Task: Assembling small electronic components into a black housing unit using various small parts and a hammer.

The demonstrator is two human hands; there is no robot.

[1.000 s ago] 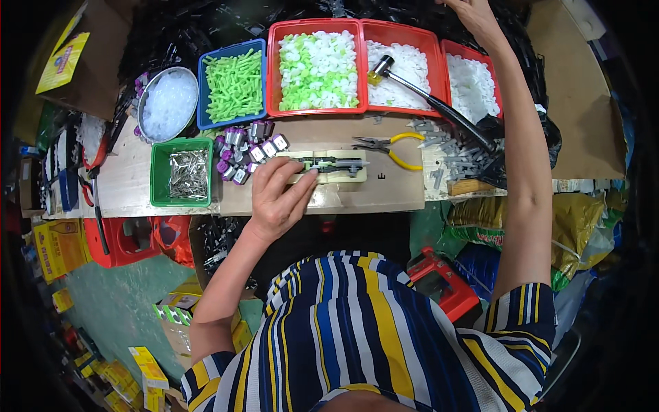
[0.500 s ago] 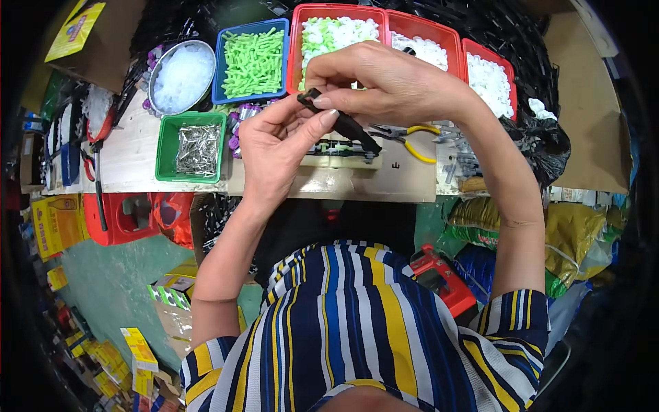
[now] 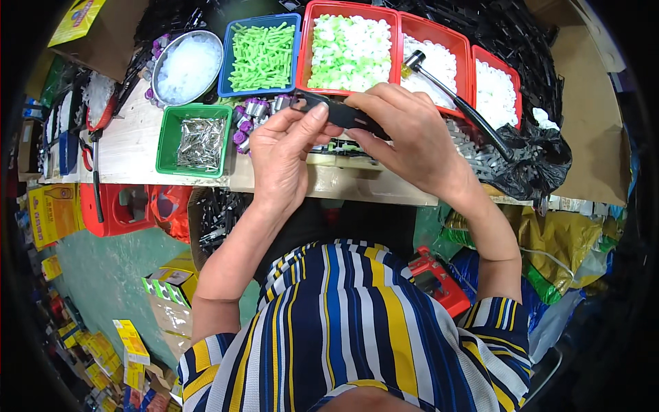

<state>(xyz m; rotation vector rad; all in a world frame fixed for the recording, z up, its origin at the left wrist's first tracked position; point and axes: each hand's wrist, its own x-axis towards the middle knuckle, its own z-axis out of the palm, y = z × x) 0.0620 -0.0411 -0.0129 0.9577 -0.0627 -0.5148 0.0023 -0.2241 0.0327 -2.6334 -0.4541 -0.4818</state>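
A long, flat black plastic piece is held between my two hands above the front of the table. My left hand pinches its left end between thumb and fingers. Around its right end close the thumb and fingers of my right hand, which hide part of it. Just below the piece lies a pale block-like fixture with dark and green parts on it, partly covered by my hands. Small metal pieces with purple ends lie beyond my left hand.
A green bin holds metal pins. Behind stand a metal bowl of clear bits, a blue bin of green sticks and red bins of white and green pieces. A black-handled hammer lies across the red bins, near a black bag.
The black piece has turned from slanting steeply to lying nearly level. My right hand has moved from above it to its right end, and the yellow-handled pliers are now out of sight.
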